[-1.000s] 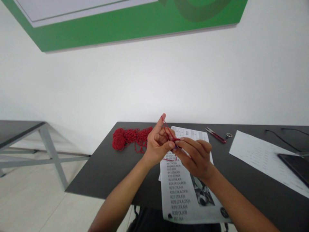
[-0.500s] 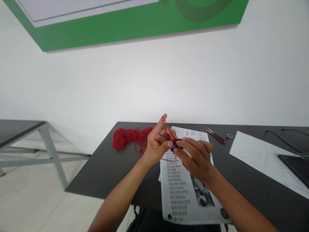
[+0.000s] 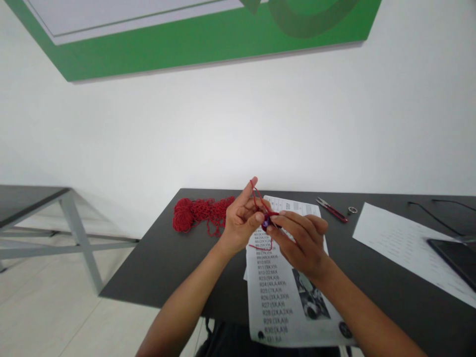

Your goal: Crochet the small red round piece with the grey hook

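Note:
My left hand [image 3: 243, 218] pinches a small red crochet piece [image 3: 274, 215] between thumb and fingers. Its index finger points up, with red yarn [image 3: 256, 193] looped over the tip and running down to the piece. Close against it on the right, my right hand [image 3: 303, 238] is closed on a thin crochet hook [image 3: 275, 225], mostly hidden by the fingers. A small purple item [image 3: 266, 223] shows between the hands; its kind is unclear. A loose yarn tail [image 3: 266, 248] hangs below. Left of my hands lies the red yarn ball [image 3: 183, 215] with a heap of loose strands.
Beneath my hands, a printed pattern sheet [image 3: 275, 302] overhangs the front edge of the dark table [image 3: 171, 267]. Toward the right lie red thread snips [image 3: 332, 210], a small ring [image 3: 352, 210], another paper [image 3: 390, 243] and a black device [image 3: 455, 258]. A white wall [image 3: 238, 124] rises behind.
My fingers have shifted slightly around the crochet piece, and the purple item shows a little further left. The yarn stays looped over my left index finger.

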